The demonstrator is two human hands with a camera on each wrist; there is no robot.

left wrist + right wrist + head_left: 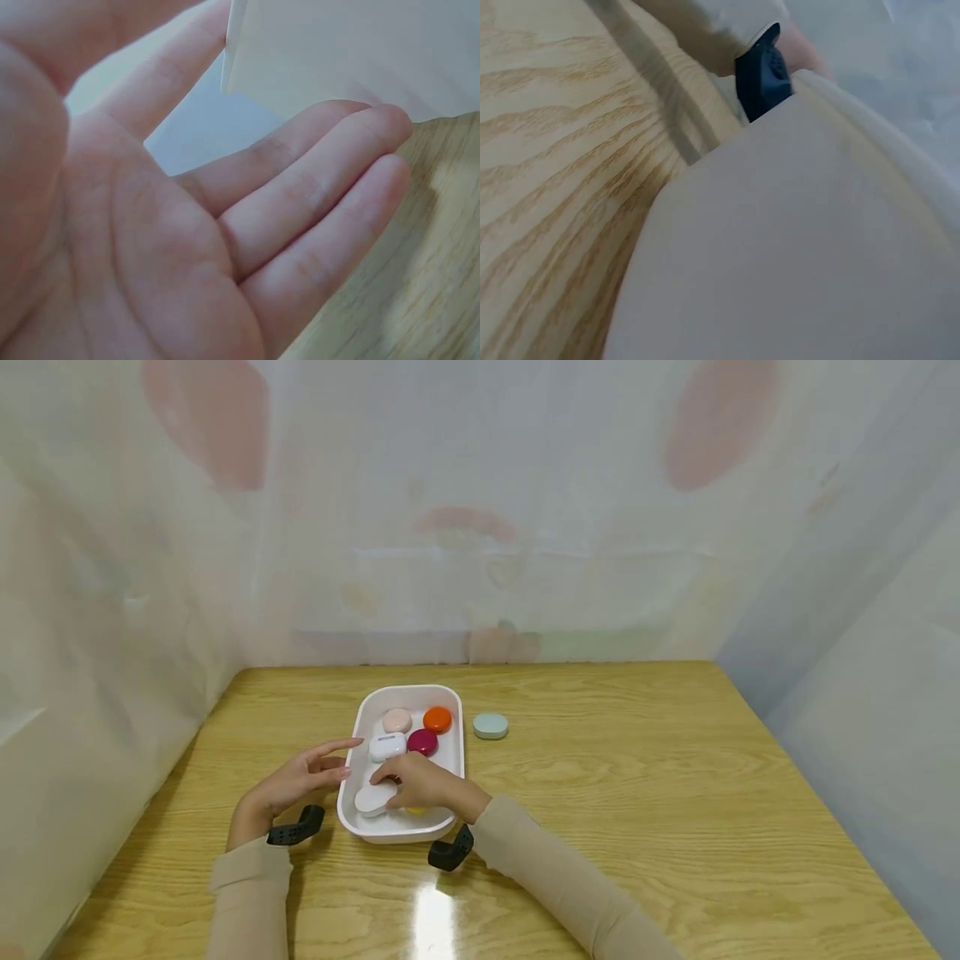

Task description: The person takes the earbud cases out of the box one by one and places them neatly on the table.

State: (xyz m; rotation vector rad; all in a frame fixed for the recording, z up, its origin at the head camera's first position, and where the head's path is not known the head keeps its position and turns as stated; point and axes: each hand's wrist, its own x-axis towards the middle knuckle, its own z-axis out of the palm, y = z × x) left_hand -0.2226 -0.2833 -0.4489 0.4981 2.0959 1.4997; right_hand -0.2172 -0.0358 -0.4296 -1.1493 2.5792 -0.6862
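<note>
A white rectangular tray (pixel 397 838) with rounded corners stands on the table. My right hand (pixel 422 781) reaches over its right side and grips a white oval case (pixel 375 799) near the front left corner. Under that hand a yellow thing (pixel 416 811) is mostly hidden. My left hand (pixel 303 777) is at the tray's left wall, fingers extended, fingertips right at the rim. In the left wrist view its fingers (pixel 315 187) lie against the pale tray wall (pixel 337 52). The right wrist view is filled by the tray's outer wall (pixel 735 247); the right hand's fingers are hidden there.
Behind the right hand in the tray lie a white earbud case (pixel 387 747), a crimson round case (pixel 422 742), a pale pink round case (pixel 397 721) and an orange round case (pixel 437 719). A pale blue-green oval case (pixel 491 726) sits on the wooden table (pixel 637 777), right of the tray.
</note>
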